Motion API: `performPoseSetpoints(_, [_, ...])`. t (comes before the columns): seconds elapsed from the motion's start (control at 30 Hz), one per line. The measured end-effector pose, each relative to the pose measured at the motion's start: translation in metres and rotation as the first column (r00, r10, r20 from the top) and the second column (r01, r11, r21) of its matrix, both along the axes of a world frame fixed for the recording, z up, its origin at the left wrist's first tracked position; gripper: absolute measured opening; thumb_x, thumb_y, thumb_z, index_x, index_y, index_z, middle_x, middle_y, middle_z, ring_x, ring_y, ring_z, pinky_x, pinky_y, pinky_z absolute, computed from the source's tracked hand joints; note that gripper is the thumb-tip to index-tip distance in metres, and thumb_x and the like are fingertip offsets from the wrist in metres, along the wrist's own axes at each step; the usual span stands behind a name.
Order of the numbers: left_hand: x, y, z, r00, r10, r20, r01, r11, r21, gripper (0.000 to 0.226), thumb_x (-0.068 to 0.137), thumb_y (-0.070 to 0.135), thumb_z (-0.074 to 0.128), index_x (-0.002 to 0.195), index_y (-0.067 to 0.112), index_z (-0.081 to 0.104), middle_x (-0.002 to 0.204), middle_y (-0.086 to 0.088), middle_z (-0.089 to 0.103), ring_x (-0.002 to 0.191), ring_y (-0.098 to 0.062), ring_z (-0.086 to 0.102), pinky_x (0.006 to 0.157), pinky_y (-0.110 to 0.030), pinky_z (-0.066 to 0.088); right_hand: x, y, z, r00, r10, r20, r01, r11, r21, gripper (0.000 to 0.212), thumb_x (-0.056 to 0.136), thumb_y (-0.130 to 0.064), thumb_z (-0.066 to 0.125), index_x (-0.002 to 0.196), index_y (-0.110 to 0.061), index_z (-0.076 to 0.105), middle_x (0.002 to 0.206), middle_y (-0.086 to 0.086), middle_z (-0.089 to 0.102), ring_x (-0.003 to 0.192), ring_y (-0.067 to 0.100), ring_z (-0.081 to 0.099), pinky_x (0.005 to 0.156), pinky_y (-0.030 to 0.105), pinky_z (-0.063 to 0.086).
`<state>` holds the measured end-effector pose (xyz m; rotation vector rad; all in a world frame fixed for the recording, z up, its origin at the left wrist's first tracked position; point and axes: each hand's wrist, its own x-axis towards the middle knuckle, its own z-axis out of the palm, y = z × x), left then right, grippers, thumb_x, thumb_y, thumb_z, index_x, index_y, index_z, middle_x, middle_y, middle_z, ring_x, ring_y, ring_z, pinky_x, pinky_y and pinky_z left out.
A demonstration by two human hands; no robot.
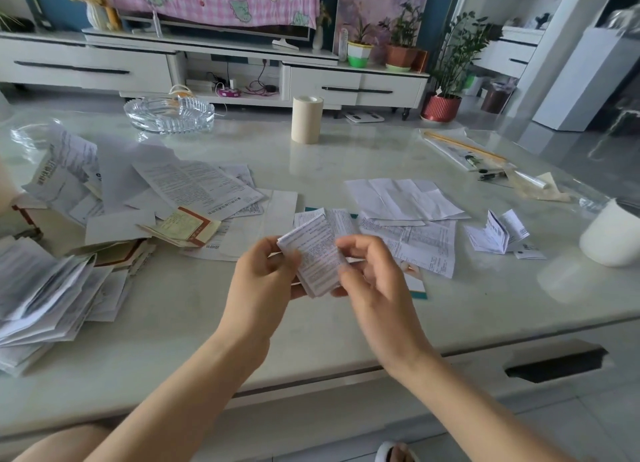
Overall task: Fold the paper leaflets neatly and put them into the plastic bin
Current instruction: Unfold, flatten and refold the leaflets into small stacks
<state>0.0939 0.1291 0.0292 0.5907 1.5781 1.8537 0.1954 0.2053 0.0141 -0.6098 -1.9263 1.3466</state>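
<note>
Gripping a small folded white paper leaflet (313, 253) covered in fine print, both hands hold it just above the pale glossy stone tabletop (346, 326), over the middle of its near edge. The left hand (265, 278) curls its fingers and thumb round the leaflet's left side. The right hand (369, 274) pinches the right side between thumb and bent fingertips.

A loose heap of unfolded printed leaflets (197, 187) spreads from the tabletop's left edge toward its middle. A fanned stack of folded leaflets (45, 295) lies at the near left corner. Beyond the hands, creased flat white sheets (405, 196) overlap one another, and a small half-folded leaflet (497, 234) stands partly open nearer the right edge.

A white rounded container (611, 236) sits at the right edge, partly cut off by the view. Along the far edge stand a clear ribbed glass ashtray (169, 115) and an upright beige roll of tape (307, 119), well apart from each other.
</note>
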Motion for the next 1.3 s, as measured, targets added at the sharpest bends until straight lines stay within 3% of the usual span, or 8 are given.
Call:
performPoseSetpoints(0.13, [0.004, 0.000, -0.002, 0.996, -0.084, -0.013, 0.084, 0.996, -0.022, 0.016, 0.090, -0.003, 0.051, 0.100, 0.005, 0.061, 0.087, -0.011, 0.070, 0.069, -0.015, 0.069, 0.062, -0.027, 0.058, 0.008, 0.009, 0.008, 0.996, -0.009, 0.085, 0.017, 0.996, -0.086, 0.021, 0.087, -0.013, 0.063, 0.101, -0.023, 0.051, 0.091, 0.008, 0.064, 0.072, 0.008, 0.061, 0.055, 0.020, 0.049])
performPoseSetpoints(0.2, [0.006, -0.001, -0.001, 0.993, -0.121, 0.006, 0.121, 0.992, -0.019, 0.012, 0.092, 0.009, 0.053, 0.097, 0.007, 0.064, 0.083, -0.008, 0.071, 0.070, -0.015, 0.069, 0.058, -0.027, 0.056, 0.010, 0.010, 0.011, 0.997, -0.001, 0.075, 0.012, 0.989, -0.145, 0.020, 0.084, -0.007, 0.066, 0.092, -0.021, 0.054, 0.081, 0.005, 0.063, 0.061, 0.002, 0.059, 0.051, 0.016, 0.046])
performPoseSetpoints(0.47, [0.015, 0.000, -0.001, 0.979, -0.055, -0.195, 0.059, 0.998, 0.012, 0.023, 0.094, 0.011, 0.049, 0.076, 0.011, 0.065, 0.059, 0.004, 0.067, 0.057, -0.008, 0.065, 0.050, -0.019, 0.052, 0.023, 0.014, 0.023, 0.998, -0.027, 0.057, 0.043, 0.947, -0.318, 0.019, 0.072, 0.001, 0.074, 0.070, -0.010, 0.059, 0.063, 0.004, 0.064, 0.053, 0.008, 0.058, 0.045, 0.019, 0.044])
performPoseSetpoints(0.67, [0.023, 0.002, -0.002, 0.985, 0.037, -0.170, -0.021, 0.995, 0.094, 0.021, 0.093, 0.012, 0.050, 0.078, 0.014, 0.065, 0.060, 0.006, 0.068, 0.056, -0.006, 0.065, 0.051, -0.017, 0.052, 0.032, 0.015, 0.023, 0.995, 0.101, -0.008, -0.086, 0.802, -0.591, 0.005, 0.080, -0.008, 0.066, 0.079, -0.010, 0.061, 0.073, 0.003, 0.067, 0.063, 0.008, 0.061, 0.053, 0.017, 0.048])
performPoseSetpoints(0.83, [0.029, 0.006, -0.007, 0.997, -0.064, -0.051, 0.065, 0.998, 0.007, 0.021, 0.096, 0.016, 0.044, 0.091, 0.016, 0.064, 0.071, 0.000, 0.073, 0.063, -0.017, 0.070, 0.055, -0.027, 0.058, 0.040, 0.029, 0.017, 0.989, -0.064, 0.134, 0.114, 0.906, -0.408, 0.008, 0.083, -0.005, 0.066, 0.078, -0.005, 0.060, 0.068, 0.007, 0.063, 0.053, 0.006, 0.059, 0.050, 0.017, 0.047])
performPoseSetpoints(1.0, [0.027, 0.008, -0.006, 0.996, -0.093, -0.016, 0.090, 0.988, -0.127, 0.024, 0.099, 0.018, 0.040, 0.098, 0.014, 0.063, 0.084, -0.007, 0.074, 0.070, -0.022, 0.071, 0.070, -0.038, 0.056, 0.081, 0.103, 0.018, 0.870, -0.489, 0.065, 0.468, 0.777, -0.422, 0.008, 0.086, -0.004, 0.063, 0.080, -0.007, 0.059, 0.072, 0.007, 0.060, 0.057, 0.013, 0.052, 0.047, 0.016, 0.046])
performPoseSetpoints(1.13, [0.024, 0.007, -0.005, 0.992, -0.116, -0.047, 0.106, 0.979, -0.174, 0.025, 0.097, 0.007, 0.041, 0.089, 0.008, 0.065, 0.076, -0.008, 0.073, 0.071, -0.025, 0.069, 0.073, -0.038, 0.053, 0.129, 0.143, 0.007, 0.745, -0.621, 0.243, 0.663, 0.729, -0.170, 0.008, 0.085, -0.004, 0.064, 0.091, -0.006, 0.059, 0.068, 0.006, 0.056, 0.048, 0.009, 0.049, 0.039, 0.013, 0.039])
performPoseSetpoints(1.3, [0.025, 0.010, -0.008, 0.992, -0.121, -0.047, 0.108, 0.970, -0.217, 0.026, 0.096, 0.001, 0.040, 0.087, 0.006, 0.064, 0.076, -0.010, 0.073, 0.074, -0.028, 0.067, 0.074, -0.038, 0.051, 0.142, 0.162, -0.022, 0.534, -0.716, 0.449, 0.692, 0.676, 0.255, 0.018, 0.083, -0.014, 0.065, 0.099, -0.007, 0.061, 0.099, 0.009, 0.064, 0.093, 0.027, 0.059, 0.074, 0.028, 0.042])
